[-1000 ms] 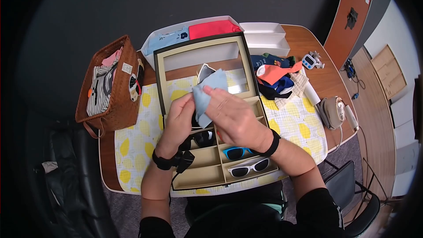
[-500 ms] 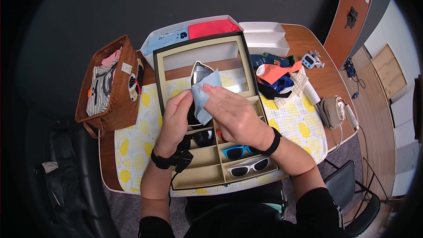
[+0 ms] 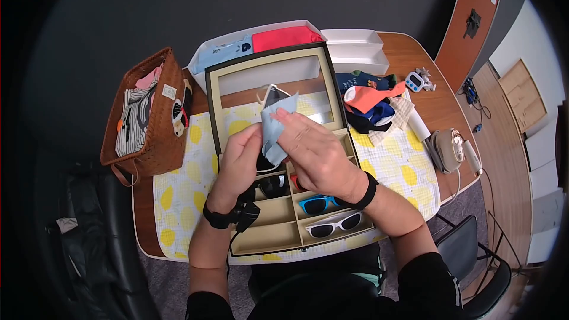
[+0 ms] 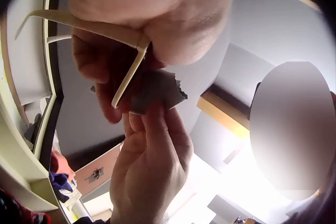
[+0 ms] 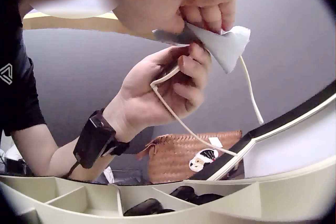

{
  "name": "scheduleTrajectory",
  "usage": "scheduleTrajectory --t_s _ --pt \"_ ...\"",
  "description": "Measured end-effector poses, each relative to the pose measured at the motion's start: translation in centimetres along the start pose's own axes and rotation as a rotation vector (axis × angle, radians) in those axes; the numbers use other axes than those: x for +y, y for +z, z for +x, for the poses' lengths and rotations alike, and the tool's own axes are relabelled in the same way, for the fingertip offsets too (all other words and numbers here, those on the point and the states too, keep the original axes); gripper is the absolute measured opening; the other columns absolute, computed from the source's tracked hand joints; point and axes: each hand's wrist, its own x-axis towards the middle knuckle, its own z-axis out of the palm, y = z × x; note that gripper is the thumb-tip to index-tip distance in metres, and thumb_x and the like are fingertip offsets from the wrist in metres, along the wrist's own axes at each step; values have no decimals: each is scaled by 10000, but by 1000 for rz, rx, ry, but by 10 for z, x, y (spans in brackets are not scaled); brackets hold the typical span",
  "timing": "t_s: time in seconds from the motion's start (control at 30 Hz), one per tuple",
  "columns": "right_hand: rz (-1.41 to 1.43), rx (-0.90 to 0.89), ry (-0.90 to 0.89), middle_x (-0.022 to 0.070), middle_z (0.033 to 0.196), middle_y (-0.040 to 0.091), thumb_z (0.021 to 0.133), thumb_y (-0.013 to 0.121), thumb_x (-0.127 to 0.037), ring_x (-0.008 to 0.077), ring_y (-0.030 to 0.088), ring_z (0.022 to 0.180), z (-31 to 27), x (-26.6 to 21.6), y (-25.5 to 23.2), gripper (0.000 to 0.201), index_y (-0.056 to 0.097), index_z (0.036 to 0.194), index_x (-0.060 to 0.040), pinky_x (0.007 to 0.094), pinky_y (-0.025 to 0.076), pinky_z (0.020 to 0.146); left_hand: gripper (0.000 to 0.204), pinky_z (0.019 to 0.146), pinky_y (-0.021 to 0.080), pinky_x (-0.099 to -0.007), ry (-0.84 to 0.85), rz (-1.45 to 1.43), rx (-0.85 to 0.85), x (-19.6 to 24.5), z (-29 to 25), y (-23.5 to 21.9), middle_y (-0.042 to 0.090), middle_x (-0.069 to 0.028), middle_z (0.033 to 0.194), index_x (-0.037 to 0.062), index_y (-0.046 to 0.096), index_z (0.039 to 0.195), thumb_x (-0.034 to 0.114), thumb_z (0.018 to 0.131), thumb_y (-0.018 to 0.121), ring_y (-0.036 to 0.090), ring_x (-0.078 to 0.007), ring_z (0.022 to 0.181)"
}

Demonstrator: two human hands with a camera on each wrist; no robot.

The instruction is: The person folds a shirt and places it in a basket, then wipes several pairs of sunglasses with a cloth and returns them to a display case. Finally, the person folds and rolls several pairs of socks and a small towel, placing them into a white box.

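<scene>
Above an open display box (image 3: 267, 238) with beige compartments, my left hand (image 3: 239, 163) grips white-framed sunglasses (image 3: 272, 93) by one side. Their temples stick out past the hand in the right wrist view, a thin cream temple (image 5: 181, 121) among them. My right hand (image 3: 320, 155) pinches a light blue cloth (image 3: 272, 139) folded over the lens, thumb on the near face. Its jagged edge shows in the left wrist view, where the cloth (image 4: 157, 91) looks grey. Below, the box holds blue sunglasses (image 3: 317, 204), white sunglasses (image 3: 335, 226) and black sunglasses (image 3: 273, 186).
The box's windowed lid (image 3: 213, 106) stands raised behind the hands. A woven basket (image 3: 160, 133) of clothes sits left. White trays (image 3: 355, 50) stand behind, socks (image 3: 370, 99) and a timer (image 3: 415, 82) at right, near a beige corded appliance (image 3: 446, 149).
The sunglasses have tilted back and forth slightly between the hands. The cloth has shifted a little along the lens with my right thumb. Both hands keep their hold.
</scene>
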Motion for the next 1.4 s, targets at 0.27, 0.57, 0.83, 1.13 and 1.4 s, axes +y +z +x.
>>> scheduleTrajectory --t_s 0.27,0.57,0.83,1.13,1.4 --pt "-74 -5 80 264 1228 661 757 683 52 402 607 1253 1 6 -9 417 630 1171 61 516 447 1090 358 710 566 -271 -186 -157 -192 6 -2 -4 713 -129 900 -49 608 1013 199 1106 366 706 -153 757" --pt "-74 -23 82 262 1227 664 753 679 57 392 610 1254 1 3 -8 436 632 1187 62 510 444 1097 352 697 551 -252 -82 -212 -43 -1 2 -5 714 -112 820 -40 615 1001 198 1105 377 700 -140 742" --pt "-46 -39 26 260 1263 655 739 691 26 396 607 1257 3 4 -8 439 640 1174 69 499 449 1094 351 704 549 -250 -149 -146 -189 3 0 -8 708 -101 835 -42 628 1012 190 1104 382 703 -138 747" --pt "-66 -73 4 253 1285 649 714 706 -4 393 616 1245 3 -1 -9 472 638 1175 71 501 448 1094 325 702 540 -236 -62 -153 -62 -10 0 -5 704 -77 907 -51 638 1075 184 1096 415 699 -134 767" --pt "-71 -109 -45 241 1272 656 688 717 -16 380 623 1237 3 1 -8 487 641 1162 64 506 431 1109 295 814 453 -200 -38 -136 19 -21 1 -18 658 0 984 -59 631 1125 159 1090 435 537 -33 912"
